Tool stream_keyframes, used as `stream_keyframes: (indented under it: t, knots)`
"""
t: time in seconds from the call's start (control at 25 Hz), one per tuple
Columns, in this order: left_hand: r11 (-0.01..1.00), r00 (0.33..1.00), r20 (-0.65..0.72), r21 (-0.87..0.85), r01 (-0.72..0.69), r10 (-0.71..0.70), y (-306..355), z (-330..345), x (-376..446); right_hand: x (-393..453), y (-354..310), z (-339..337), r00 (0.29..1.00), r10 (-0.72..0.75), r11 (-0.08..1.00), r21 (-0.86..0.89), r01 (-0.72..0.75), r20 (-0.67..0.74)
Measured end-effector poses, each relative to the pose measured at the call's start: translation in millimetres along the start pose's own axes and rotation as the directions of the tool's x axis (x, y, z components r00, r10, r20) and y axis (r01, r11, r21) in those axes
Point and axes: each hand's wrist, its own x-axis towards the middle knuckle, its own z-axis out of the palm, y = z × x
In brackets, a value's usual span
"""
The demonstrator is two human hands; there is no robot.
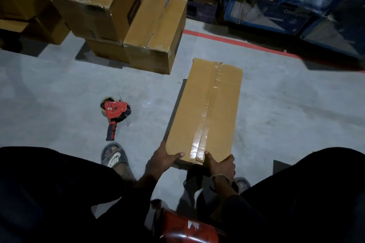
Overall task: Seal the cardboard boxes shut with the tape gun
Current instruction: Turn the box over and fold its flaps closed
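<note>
A long brown cardboard box [221, 104] lies on the grey floor in front of me, with clear tape running along its centre seam. My left hand [161, 161] grips its near left corner, thumb on top. My right hand [222, 164], with a metal bracelet at the wrist, grips the near right corner, thumb beside the taped seam. The red tape gun [114, 113] lies on the floor to the left of the box, apart from both hands, handle pointing toward me.
Stacked brown cardboard boxes [156, 31] stand at the back left. Blue printed cartons [276, 0] sit behind a red floor line [237, 40] at the back right. My foot in a grey slide sandal [114, 157] is near the tape gun. A red object [187, 227] sits between my knees.
</note>
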Motion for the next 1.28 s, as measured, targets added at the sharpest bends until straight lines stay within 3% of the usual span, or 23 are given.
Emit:
stream_keyframes:
  t: [0.16,0.24,0.32,0.44,0.52,0.64,0.8,0.88,1.0,1.08,1.16,1.2,1.28]
  knots:
    - [1.000,0.998,0.063,0.019,0.000,-0.001,7.3,-13.7,6.4,-14.7,-25.9,5.1,0.994,0.085,0.996,-0.018,-0.087,-0.065]
    - [1.000,0.999,0.043,-0.023,-0.005,0.006,6.2,-40.5,13.5,-35.1,-58.5,17.9,0.966,-0.107,0.990,-0.117,0.081,-0.236]
    - [1.000,0.996,-0.088,-0.018,-0.007,0.005,-15.8,-79.8,40.9,-59.6,-94.1,43.7,0.878,-0.384,0.923,-0.126,0.363,-0.284]
    - [0.998,0.960,-0.273,-0.041,0.044,-0.054,-56.8,-149.9,82.5,-79.0,-133.4,98.2,0.748,-0.656,0.755,-0.065,0.653,-0.102]
    - [0.990,0.941,-0.322,0.053,0.131,-0.108,-86.9,-189.7,108.6,-78.8,-151.9,142.2,0.688,-0.725,0.689,0.012,0.725,0.047]
    - [0.972,0.880,-0.417,-0.032,0.234,-0.225,-122.6,-216.4,145.2,-73.6,-166.2,198.1,0.674,-0.692,0.701,0.019,0.713,0.258]
    - [0.967,0.928,-0.271,-0.067,0.246,-0.255,-147.4,-208.3,193.3,-50.5,-182.2,251.0,0.657,-0.566,0.735,-0.056,0.676,0.497]
    - [0.973,0.936,-0.264,-0.047,0.228,-0.232,-156.2,-208.0,208.0,-34.2,-191.0,270.4,0.629,-0.492,0.715,-0.133,0.686,0.601]
    - [0.949,0.918,-0.254,0.005,0.316,-0.304,-170.0,-203.9,228.1,-22.7,-197.7,275.6,0.633,-0.422,0.712,-0.195,0.675,0.649]
    - [0.936,0.927,-0.139,0.007,0.352,-0.347,-171.0,-200.7,239.5,-21.0,-197.9,270.1,0.653,-0.406,0.726,-0.208,0.655,0.640]
    - [0.917,0.930,0.046,-0.157,0.367,-0.365,-147.6,-201.4,238.6,-19.3,-201.1,261.7,0.651,-0.415,0.728,-0.196,0.656,0.636]
    - [0.925,0.941,0.057,-0.168,0.340,-0.335,-132.3,-202.3,235.4,-20.3,-203.5,257.2,0.648,-0.418,0.735,-0.181,0.653,0.637]
    - [0.872,0.935,0.008,-0.358,0.333,-0.354,-91.3,-203.0,216.8,-29.3,-213.1,241.0,0.646,-0.424,0.753,-0.149,0.641,0.634]
